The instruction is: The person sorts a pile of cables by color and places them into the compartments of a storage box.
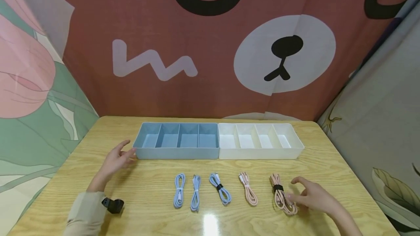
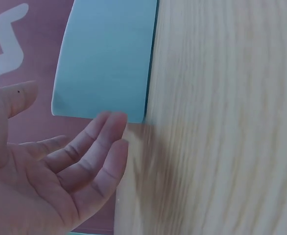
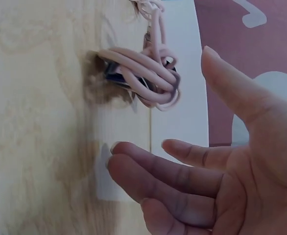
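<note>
My left hand is at the left end of the blue divided box, its fingers loosely bent and the fingertips right at the box's corner. In the left wrist view, that palm faces up beside the box's end wall. On the right, my right hand is beside a coiled pink cable bound with a black strap. The thumb and fingers are spread apart around nothing, and in the right wrist view the cable coil shows just beyond the fingertips.
A white divided box adjoins the blue one. In front lie three coiled blue cables, one with a black strap, and another pink cable. The wooden table ends at a bear-print curtain.
</note>
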Demonstrator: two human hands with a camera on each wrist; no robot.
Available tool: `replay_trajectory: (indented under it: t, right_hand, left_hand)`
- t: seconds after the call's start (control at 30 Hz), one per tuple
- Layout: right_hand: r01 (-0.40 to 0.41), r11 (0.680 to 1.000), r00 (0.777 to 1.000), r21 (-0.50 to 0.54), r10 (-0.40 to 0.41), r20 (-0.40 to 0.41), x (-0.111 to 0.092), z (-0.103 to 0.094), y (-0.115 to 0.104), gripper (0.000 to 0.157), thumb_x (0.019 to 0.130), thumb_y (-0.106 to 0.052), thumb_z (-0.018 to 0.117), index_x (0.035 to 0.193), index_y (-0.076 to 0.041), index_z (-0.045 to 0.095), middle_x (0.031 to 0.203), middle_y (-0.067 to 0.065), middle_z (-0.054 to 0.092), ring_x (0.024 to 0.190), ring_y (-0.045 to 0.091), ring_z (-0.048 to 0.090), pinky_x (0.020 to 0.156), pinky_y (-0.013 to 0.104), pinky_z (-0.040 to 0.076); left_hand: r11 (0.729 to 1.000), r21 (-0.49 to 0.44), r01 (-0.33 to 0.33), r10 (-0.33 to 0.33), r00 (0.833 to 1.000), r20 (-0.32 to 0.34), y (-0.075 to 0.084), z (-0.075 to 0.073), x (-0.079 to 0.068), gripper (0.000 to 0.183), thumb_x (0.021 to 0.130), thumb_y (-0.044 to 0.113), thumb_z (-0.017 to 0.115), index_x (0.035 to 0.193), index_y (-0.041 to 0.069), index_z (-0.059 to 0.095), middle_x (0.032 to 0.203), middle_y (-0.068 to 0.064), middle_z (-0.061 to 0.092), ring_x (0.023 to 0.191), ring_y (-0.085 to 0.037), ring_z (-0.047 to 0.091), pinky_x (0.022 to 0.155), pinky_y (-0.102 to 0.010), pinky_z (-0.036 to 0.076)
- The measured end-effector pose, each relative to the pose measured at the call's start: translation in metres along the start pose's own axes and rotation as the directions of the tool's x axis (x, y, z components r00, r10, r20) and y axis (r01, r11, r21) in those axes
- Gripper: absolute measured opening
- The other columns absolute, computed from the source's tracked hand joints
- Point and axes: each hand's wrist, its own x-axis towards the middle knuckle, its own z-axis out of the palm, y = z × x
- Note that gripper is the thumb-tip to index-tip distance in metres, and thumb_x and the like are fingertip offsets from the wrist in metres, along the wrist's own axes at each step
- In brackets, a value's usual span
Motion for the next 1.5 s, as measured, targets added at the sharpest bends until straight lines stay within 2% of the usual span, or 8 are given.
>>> replay_trajectory:
  t: [0.1, 0.2, 0.33, 0.47, 0.8, 1.03, 1.23, 1.5]
  right_hand:
    - [0.018, 1.0, 1.0, -0.002, -0.018, 0.009, 0.002, 0.004, 0.0, 0.057, 0.085, -0.032, 0.064, 0.118, 0.01, 0.044, 0.051, -0.003, 0.048, 0.043, 0.005, 0.04, 0.041, 0.022, 0.037]
    - [0.052, 0.999, 0.999, -0.015, -0.052, 0.012, 0.004, 0.008, -0.001, 0.054, 0.085, -0.032, 0.064, 0.116, 0.01, 0.047, 0.052, -0.004, 0.049, 0.044, 0.005, 0.042, 0.041, 0.022, 0.036]
    - [0.086, 0.996, 0.996, -0.023, -0.086, 0.028, 0.008, 0.012, 0.0, 0.044, 0.085, -0.031, 0.064, 0.108, 0.006, 0.054, 0.054, -0.004, 0.051, 0.045, 0.003, 0.044, 0.042, 0.022, 0.037]
    - [0.091, 0.996, 0.994, 0.015, -0.092, 0.061, 0.01, 0.014, 0.002, 0.035, 0.085, -0.031, 0.064, 0.099, 0.0, 0.058, 0.056, -0.006, 0.051, 0.045, 0.002, 0.042, 0.041, 0.02, 0.036]
    - [0.037, 0.993, 0.99, 0.115, -0.052, 0.132, 0.01, 0.011, 0.001, 0.043, 0.086, -0.024, 0.063, 0.106, 0.014, 0.057, 0.079, 0.007, 0.062, 0.061, 0.011, 0.054, 0.051, 0.026, 0.044]
    - [0.043, 0.967, 0.979, 0.25, -0.091, 0.184, 0.008, 0.01, 0.006, 0.048, 0.088, -0.01, 0.058, 0.112, 0.029, 0.042, 0.074, 0.011, 0.062, 0.06, 0.01, 0.056, 0.052, 0.026, 0.048]
    - [0.022, 0.945, 0.971, 0.327, -0.098, 0.216, 0.007, 0.011, 0.01, 0.049, 0.091, -0.009, 0.054, 0.116, 0.029, 0.037, 0.072, 0.011, 0.06, 0.058, 0.009, 0.054, 0.052, 0.028, 0.049]
    - [0.039, 0.937, 0.971, 0.347, -0.118, 0.209, 0.007, 0.011, 0.011, 0.051, 0.091, -0.012, 0.054, 0.118, 0.028, 0.035, 0.068, 0.004, 0.06, 0.055, 0.007, 0.052, 0.05, 0.026, 0.047]
  left_hand:
    - [0.997, -0.063, 0.041, -0.039, 0.999, 0.034, -0.003, 0.0, 0.003, 0.07, 0.096, 0.033, 0.045, 0.14, -0.01, 0.012, 0.096, -0.029, 0.062, 0.075, -0.029, 0.066, 0.064, -0.037, 0.053]
    - [0.99, -0.104, 0.093, -0.086, 0.994, 0.069, -0.005, 0.0, 0.006, 0.071, 0.097, 0.035, 0.043, 0.14, -0.011, 0.009, 0.096, -0.026, 0.062, 0.073, -0.023, 0.066, 0.065, -0.036, 0.053]
    - [0.981, -0.119, 0.156, -0.142, 0.983, 0.117, -0.007, 0.0, 0.009, 0.072, 0.097, 0.04, 0.041, 0.14, -0.009, 0.011, 0.096, -0.019, 0.063, 0.072, -0.018, 0.065, 0.063, -0.035, 0.053]
    - [0.976, -0.116, 0.183, -0.166, 0.976, 0.141, -0.009, 0.001, 0.01, 0.072, 0.096, 0.042, 0.039, 0.141, -0.008, 0.012, 0.094, -0.013, 0.063, 0.073, -0.018, 0.064, 0.062, -0.035, 0.053]
    - [0.979, -0.105, 0.176, -0.157, 0.973, 0.169, -0.011, 0.001, 0.012, 0.072, 0.097, 0.042, 0.037, 0.141, -0.01, 0.012, 0.094, -0.014, 0.062, 0.075, -0.018, 0.063, 0.062, -0.036, 0.053]
    - [0.978, -0.103, 0.183, -0.165, 0.973, 0.164, -0.011, 0.002, 0.012, 0.071, 0.097, 0.042, 0.036, 0.139, -0.012, 0.016, 0.09, -0.012, 0.062, 0.073, -0.017, 0.063, 0.062, -0.035, 0.053]
    - [0.975, -0.102, 0.195, -0.177, 0.97, 0.166, -0.012, 0.003, 0.012, 0.072, 0.097, 0.044, 0.036, 0.136, -0.014, 0.021, 0.09, -0.01, 0.062, 0.073, -0.016, 0.062, 0.062, -0.035, 0.053]
    - [0.976, -0.085, 0.199, -0.183, 0.969, 0.163, -0.011, 0.003, 0.011, 0.069, 0.097, 0.044, 0.035, 0.134, -0.014, 0.025, 0.09, -0.01, 0.063, 0.075, -0.017, 0.062, 0.062, -0.035, 0.053]
